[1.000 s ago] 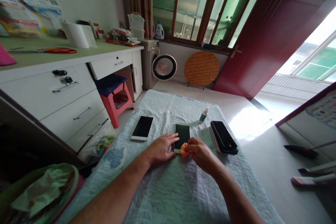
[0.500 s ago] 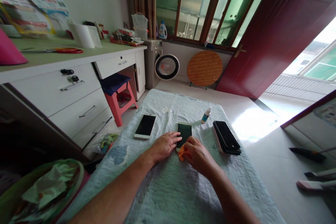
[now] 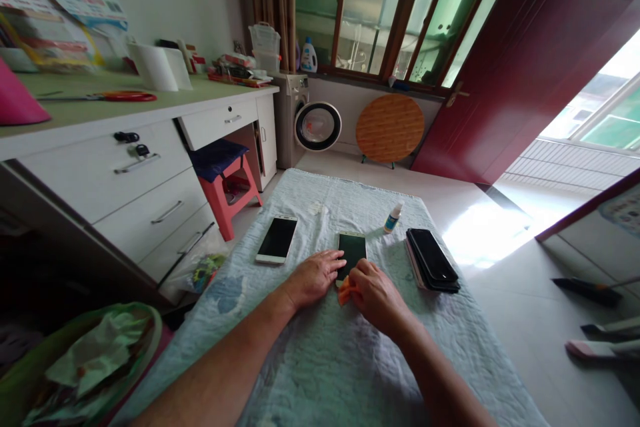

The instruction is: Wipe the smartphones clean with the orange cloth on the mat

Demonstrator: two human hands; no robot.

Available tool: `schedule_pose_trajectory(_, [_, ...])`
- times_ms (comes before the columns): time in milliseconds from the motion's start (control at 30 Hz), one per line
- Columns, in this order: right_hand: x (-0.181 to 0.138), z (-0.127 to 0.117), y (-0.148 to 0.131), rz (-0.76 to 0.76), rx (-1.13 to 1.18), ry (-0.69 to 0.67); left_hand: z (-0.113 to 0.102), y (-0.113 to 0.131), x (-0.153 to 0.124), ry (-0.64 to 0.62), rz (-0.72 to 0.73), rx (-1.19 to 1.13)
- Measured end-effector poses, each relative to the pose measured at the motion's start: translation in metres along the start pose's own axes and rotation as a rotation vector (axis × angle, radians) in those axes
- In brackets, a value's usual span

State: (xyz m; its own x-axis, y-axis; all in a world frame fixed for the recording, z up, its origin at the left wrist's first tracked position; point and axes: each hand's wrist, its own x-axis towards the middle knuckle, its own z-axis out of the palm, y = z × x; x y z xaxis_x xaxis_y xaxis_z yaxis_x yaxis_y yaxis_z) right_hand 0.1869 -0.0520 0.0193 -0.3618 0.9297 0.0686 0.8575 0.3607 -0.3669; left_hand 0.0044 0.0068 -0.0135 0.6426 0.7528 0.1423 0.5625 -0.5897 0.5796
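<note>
**Crumpled orange cloth [image 3: 345,292] held at the lower end of a slim, light-framed, dark-screened phone [image 3: 353,248]**

And here, on the table [image 3: 310,373] draped in pale blue quilted fabric, the phone is flanked by two bare hands. In the right hand [image 3: 375,290] the cloth is pinched, bunched by a tight grip at the phone's lower edge. By the left hand [image 3: 314,277] nothing is seen to be clenched: its fingers are stretched out and laid over the phone's left edge.

For good work here, the phone is best steadied by light pressure along that edge, fingertips clear of the cloth's path. The cloth would be better spread into a flat pad, so that the rim is met evenly and the glass is spared any fingernail.

Now, what is lost to view: the phone's lower right corner is covered by the right hand, and its thumb cannot be made out clearly. The blue label on the small white-topped spray bottle [image 3: 393,219] is too small to be read. Beneath the glossy black phone [image 3: 432,253] at the right, the stacked layers cannot be counted. Both forearms are cut off below.
</note>
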Motion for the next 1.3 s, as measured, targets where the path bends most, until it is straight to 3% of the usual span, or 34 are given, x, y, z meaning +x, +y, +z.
schedule_pose_trajectory(167, [-0.011,-0.012,0.012,0.076,-0.033,-0.03,0.006,-0.005,0.0,0.029,0.025,0.001])
schedule_pose_trajectory(367, [-0.004,-0.007,0.003,0.076,-0.062,-0.014,0.006,-0.005,0.001,0.027,0.02,0.002])
schedule_pose_trajectory(567, [0.004,0.005,-0.005,0.013,-0.13,0.011,0.001,0.001,0.001,-0.012,-0.018,-0.009])
schedule_pose_trajectory(900, [0.014,0.015,-0.011,-0.086,-0.042,0.022,-0.001,0.001,0.0,0.004,0.005,-0.069])
schedule_pose_trajectory(1300, [-0.009,-0.012,0.022,0.06,0.19,-0.002,-0.007,0.008,-0.004,-0.024,0.012,0.028])
